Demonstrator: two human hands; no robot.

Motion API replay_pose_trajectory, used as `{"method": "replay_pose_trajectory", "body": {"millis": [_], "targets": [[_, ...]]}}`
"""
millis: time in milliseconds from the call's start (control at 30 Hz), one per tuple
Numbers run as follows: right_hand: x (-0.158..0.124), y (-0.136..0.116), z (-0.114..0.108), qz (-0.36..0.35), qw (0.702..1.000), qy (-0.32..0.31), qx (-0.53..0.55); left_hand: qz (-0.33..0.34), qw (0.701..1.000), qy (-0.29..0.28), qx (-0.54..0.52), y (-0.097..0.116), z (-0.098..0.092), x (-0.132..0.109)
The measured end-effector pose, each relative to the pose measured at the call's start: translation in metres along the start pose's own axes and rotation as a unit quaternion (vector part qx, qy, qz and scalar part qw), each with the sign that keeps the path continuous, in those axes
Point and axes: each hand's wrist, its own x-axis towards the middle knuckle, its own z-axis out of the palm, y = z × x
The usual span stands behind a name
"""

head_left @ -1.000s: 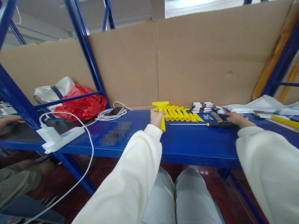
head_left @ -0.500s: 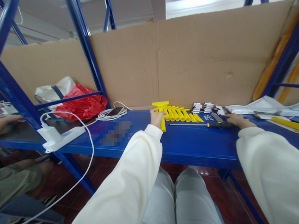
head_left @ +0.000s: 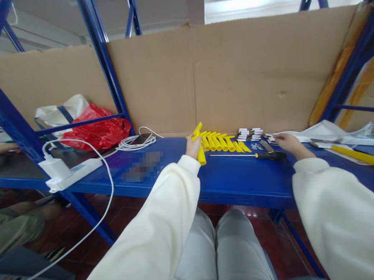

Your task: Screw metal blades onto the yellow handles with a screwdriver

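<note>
My left hand (head_left: 193, 147) is closed around the handle of a yellow scraper (head_left: 201, 157), held tilted just above the blue shelf (head_left: 239, 175). Right of it lies a row of several yellow scraper parts (head_left: 218, 142). My right hand (head_left: 289, 144) reaches to the back right with fingers bent down over small dark-and-white pieces (head_left: 270, 139); what lies between the fingertips is hidden. In front of that hand rests a screwdriver (head_left: 271, 155) with a black and yellow handle, its shaft pointing left. Small black-and-white packets (head_left: 250, 134) are stacked beyond the scraper parts.
A cardboard panel (head_left: 234, 79) backs the shelf. On the left are a coiled white cable (head_left: 132, 143), a phone (head_left: 142, 138), a power strip (head_left: 76, 174) and a red plastic bag (head_left: 100, 130). A long yellow tool (head_left: 360, 155) lies right. Another person's hand (head_left: 1, 148) shows far left.
The scraper has turned in my left hand, so its wide head now looks narrow and slanted. My right hand has moved a little back and left, from beside the screwdriver handle to the small pieces.
</note>
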Motion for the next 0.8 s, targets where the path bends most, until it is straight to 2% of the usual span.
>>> {"method": "replay_pose_trajectory", "body": {"millis": [200,400,667,800], "targets": [[-0.017,-0.033,-0.005,-0.023,0.995,-0.086,0.040,-0.047,0.995,-0.070,0.058,0.004,-0.001,-0.006],[-0.030,-0.035,-0.002,-0.057,0.980,-0.189,-0.032,-0.051,0.994,-0.087,0.047,-0.006,0.001,-0.002],[-0.026,-0.028,0.002,-0.101,0.975,-0.178,-0.092,-0.041,0.975,-0.146,0.162,-0.008,0.008,-0.009],[-0.023,-0.021,0.006,-0.123,0.971,-0.194,-0.066,-0.026,0.955,-0.190,0.228,-0.007,0.005,-0.009]]}}
